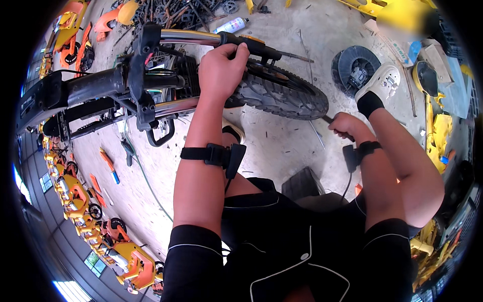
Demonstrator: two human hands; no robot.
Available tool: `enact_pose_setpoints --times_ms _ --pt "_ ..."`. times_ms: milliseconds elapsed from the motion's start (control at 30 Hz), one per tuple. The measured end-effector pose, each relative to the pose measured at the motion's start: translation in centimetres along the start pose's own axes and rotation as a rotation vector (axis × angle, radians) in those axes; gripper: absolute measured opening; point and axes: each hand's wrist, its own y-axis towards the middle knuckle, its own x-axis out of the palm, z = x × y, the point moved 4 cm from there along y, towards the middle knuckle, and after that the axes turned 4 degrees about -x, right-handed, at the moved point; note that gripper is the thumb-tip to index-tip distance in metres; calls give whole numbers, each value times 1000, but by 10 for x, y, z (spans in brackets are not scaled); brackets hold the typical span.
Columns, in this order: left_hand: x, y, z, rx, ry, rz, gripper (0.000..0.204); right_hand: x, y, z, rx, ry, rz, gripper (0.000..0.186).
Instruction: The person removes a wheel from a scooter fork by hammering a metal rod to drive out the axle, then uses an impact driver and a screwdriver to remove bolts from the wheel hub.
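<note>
While the left hand (220,68) grips the fork (201,38) above the tyre (282,93), the right hand (346,126) closes round a tool (326,120) just beside the tyre.

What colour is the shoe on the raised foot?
White shoe, worn over a black sock; head view.
</note>
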Motion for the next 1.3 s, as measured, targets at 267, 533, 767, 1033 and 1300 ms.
enact_pose_setpoints --times_ms 267,533,767,1033,1300 --pt "2 5 7 -40 8 149 42 104 -15 -53 -33 -244 -263 24" --pt "-5 19 5 -117 -12 184 44 111 -52 -68 -63 -391 -380 23" --pt "-4 21 5 -133 -6 183 45 96 -81 -82 -77 -632 -549 25" --pt "-3 23 1 -120 -22 180 46 51 -106 -137 -180 -588 -643 27" --pt "-4 21 4 -119 -20 178 45 33 -91 -142 -213 -176 -260 29"
